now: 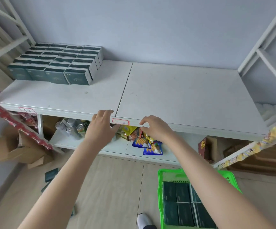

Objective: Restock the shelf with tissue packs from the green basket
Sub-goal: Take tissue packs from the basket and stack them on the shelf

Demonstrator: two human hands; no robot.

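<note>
"While you face the shelf [183, 96], where does everything sit?"

"I have my left hand [100, 128] and right hand [155, 128] side by side at the shelf's front edge, each grip loose and empty. Stacked tissue packs [56, 63] fill the shelf's back left corner. More of them lie in the green basket [160, 187] on the floor [117, 187] below the shelf, towards its right."
</note>
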